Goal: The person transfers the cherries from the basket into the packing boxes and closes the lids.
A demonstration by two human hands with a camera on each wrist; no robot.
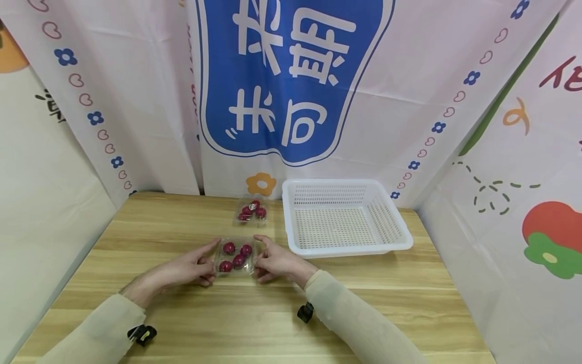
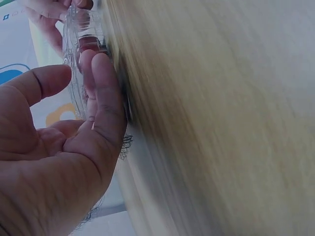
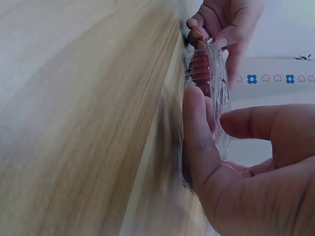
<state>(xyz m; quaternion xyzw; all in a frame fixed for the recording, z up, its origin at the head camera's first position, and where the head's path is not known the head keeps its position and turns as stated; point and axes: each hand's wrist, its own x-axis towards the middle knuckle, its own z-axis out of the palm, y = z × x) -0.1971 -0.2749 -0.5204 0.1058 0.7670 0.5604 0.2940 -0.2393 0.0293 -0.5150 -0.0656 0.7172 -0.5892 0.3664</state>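
Observation:
In the head view a clear plastic fruit box (image 1: 236,244) with several round, dark red fruits (image 1: 239,260) lies on the table between both hands. My left hand (image 1: 188,268) holds its left edge, one finger stretched along to the far corner. At the opposite edge, my right hand (image 1: 277,260) mirrors that hold. The left wrist view has the thumb (image 2: 56,81) at the lid's rim and the fingers (image 2: 109,93) lower, against the side. Likewise, the right thumb (image 3: 246,123) meets the lid edge (image 3: 221,88), its fingers beside the box near the tabletop.
Behind the held box stands a second clear box (image 1: 238,202) with similar red fruits. A white perforated plastic basket (image 1: 402,237) is to the right, near the back of the wooden table (image 1: 218,323). Printed cloth (image 1: 150,126) hangs around the back and sides.

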